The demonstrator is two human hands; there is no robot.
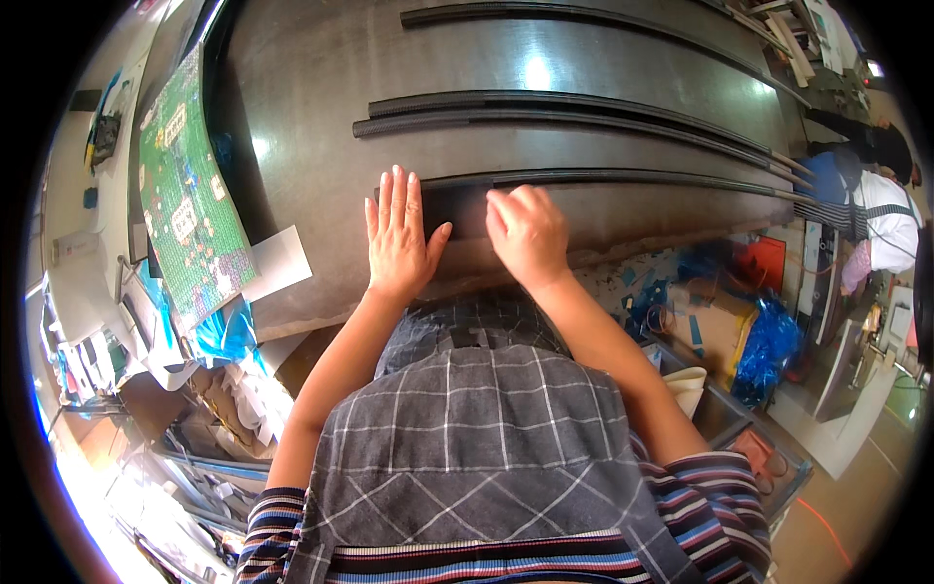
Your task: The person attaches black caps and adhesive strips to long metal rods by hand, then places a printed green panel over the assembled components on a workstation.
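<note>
My left hand [397,234] lies flat with its fingers stretched out, over the left end of the nearest long, thin black rod [623,176] on the dark metal table [302,165]. My right hand [530,232] is closed just in front of that same rod, its fingertips slightly blurred; whatever they may hold is hidden. Between the two hands a dark patch [455,209] shows on the tabletop, too dim to name. Farther back, a close pair of similar black rods [584,119] runs off to the right, and one more rod [545,11] lies near the far side.
A green patterned sheet [190,195] and a white paper [279,265] lie at the table's left end. Beyond the right end, a person in a white top [890,219] stands by the rods' far tips. A cardboard box [715,326] and blue plastic [767,346] sit below right.
</note>
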